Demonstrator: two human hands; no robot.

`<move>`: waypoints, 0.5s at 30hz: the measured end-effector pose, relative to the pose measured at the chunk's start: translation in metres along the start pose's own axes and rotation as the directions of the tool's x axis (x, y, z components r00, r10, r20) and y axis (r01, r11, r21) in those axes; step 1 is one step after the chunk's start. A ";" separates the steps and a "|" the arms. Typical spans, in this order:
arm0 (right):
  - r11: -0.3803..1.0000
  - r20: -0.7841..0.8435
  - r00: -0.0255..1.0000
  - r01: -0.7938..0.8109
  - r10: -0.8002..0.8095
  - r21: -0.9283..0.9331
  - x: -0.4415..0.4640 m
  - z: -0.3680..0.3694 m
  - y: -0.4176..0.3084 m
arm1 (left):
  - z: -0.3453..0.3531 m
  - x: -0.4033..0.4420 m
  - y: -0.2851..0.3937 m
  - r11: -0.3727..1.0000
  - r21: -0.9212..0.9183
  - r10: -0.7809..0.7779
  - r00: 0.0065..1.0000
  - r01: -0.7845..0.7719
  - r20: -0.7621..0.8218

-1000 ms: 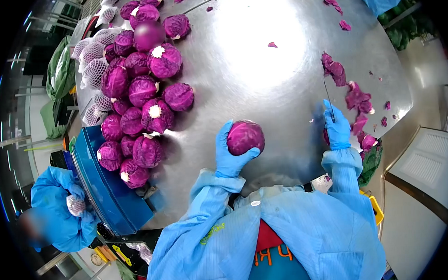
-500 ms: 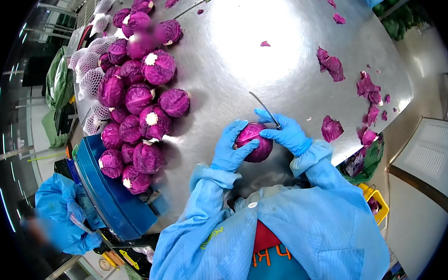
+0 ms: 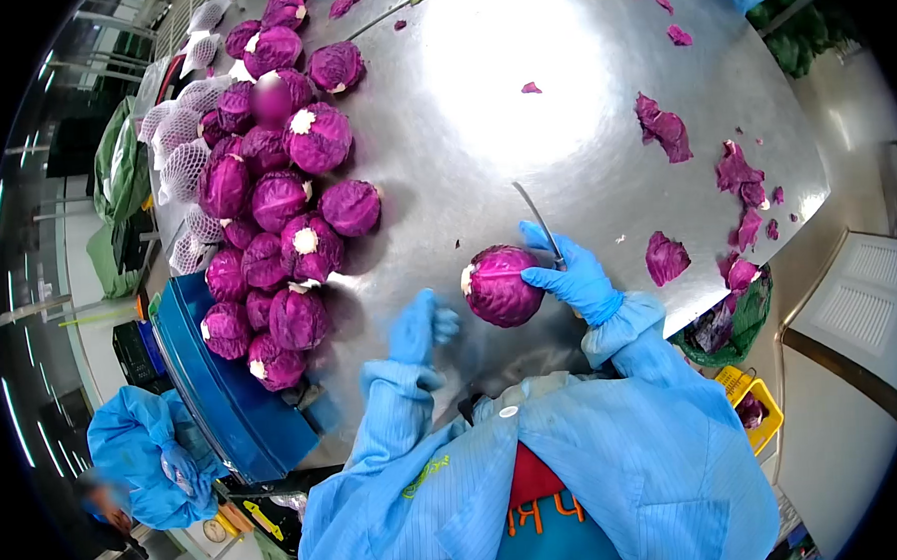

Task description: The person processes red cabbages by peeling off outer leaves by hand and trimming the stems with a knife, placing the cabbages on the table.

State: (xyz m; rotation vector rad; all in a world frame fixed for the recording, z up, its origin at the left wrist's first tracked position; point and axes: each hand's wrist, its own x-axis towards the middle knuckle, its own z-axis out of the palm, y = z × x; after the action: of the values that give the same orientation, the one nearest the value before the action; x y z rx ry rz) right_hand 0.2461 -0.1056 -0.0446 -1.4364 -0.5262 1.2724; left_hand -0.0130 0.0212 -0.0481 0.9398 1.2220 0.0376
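A red cabbage rests on the steel table in front of me, its pale cut stem facing left. My right hand, in a blue glove, grips a knife whose thin curved blade points up and away. The thumb of that hand touches the cabbage's right side. Left of the cabbage and apart from it is my left hand, also gloved, blurred by motion; it holds nothing, and its fingers look loosely apart.
Many red cabbages are heaped at the left, some in white foam nets. A blue bin stands below them. Loose purple leaves lie at the right. Beyond are a green mesh bag, a yellow crate and another person's sleeve.
My left hand has let go of the cabbage and moved left, toward my body. The cabbage now shows its pale stem on the left. A small dark scrap appears on the table.
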 end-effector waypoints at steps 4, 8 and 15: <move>0.994 0.065 0.995 0.072 -0.077 0.082 -0.006 0.004 0.007 | 0.084 -0.040 0.009 0.949 -0.300 -0.065 0.992 0.094 0.107; 0.992 0.029 0.999 0.019 -0.016 -0.126 -0.033 0.004 -0.002 | 0.117 0.001 0.000 0.933 -0.217 0.243 0.948 -0.286 -0.207; 0.938 -0.023 0.999 0.021 -0.031 -0.347 -0.038 -0.011 -0.021 | 0.097 -0.008 -0.001 0.851 0.185 0.484 0.871 -0.492 0.090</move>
State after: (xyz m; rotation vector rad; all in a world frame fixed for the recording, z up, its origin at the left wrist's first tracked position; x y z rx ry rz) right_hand 0.2504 -0.1361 -0.0126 -1.7303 -0.7777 1.1753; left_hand 0.0615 -0.0404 -0.0391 1.4101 0.9324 0.3034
